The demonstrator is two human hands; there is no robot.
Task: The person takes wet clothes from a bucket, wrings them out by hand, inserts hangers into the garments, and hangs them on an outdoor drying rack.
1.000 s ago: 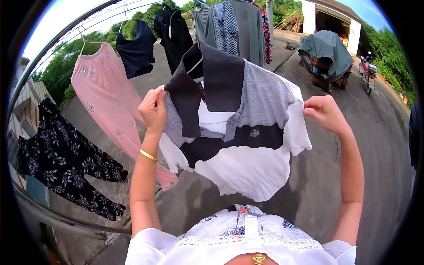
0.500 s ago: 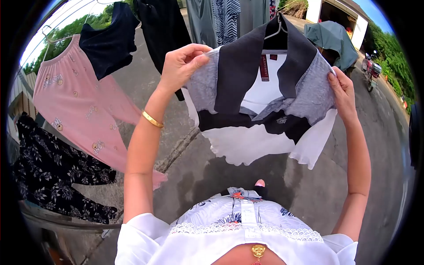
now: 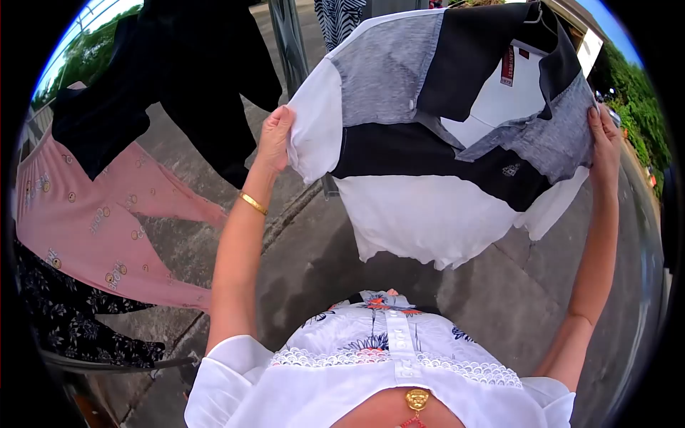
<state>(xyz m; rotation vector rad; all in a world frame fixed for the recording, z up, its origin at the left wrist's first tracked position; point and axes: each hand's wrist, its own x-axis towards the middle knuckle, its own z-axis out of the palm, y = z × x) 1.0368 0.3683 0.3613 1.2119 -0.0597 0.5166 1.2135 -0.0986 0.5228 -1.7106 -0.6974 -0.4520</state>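
Observation:
A grey, black and white polo shirt [image 3: 407, 151] with a dark collar hangs spread in front of me on a hanger [image 3: 539, 16], whose upper part shows at the neck. My left hand [image 3: 274, 139], a gold bangle at its wrist, is closed on the white sleeve at the shirt's left side. On the other side, my right hand [image 3: 605, 143] grips the shirt's grey shoulder edge, thumb in front. A red label shows inside the neck. The shirt's lower white hem hangs loose over the ground.
Pink printed trousers [image 3: 100, 207], black garments [image 3: 207, 71] and black floral trousers [image 3: 78, 314] hang at the left. A grey metal post [image 3: 287, 43] and a zebra-striped cloth [image 3: 337, 21] are behind. Concrete ground [image 3: 492, 299] lies below.
My left hand has gone from the shirt's shoulder down to its sleeve, which is now stretched outward. The shirt has shifted right and closer, and the hanging clothes sit differently in view.

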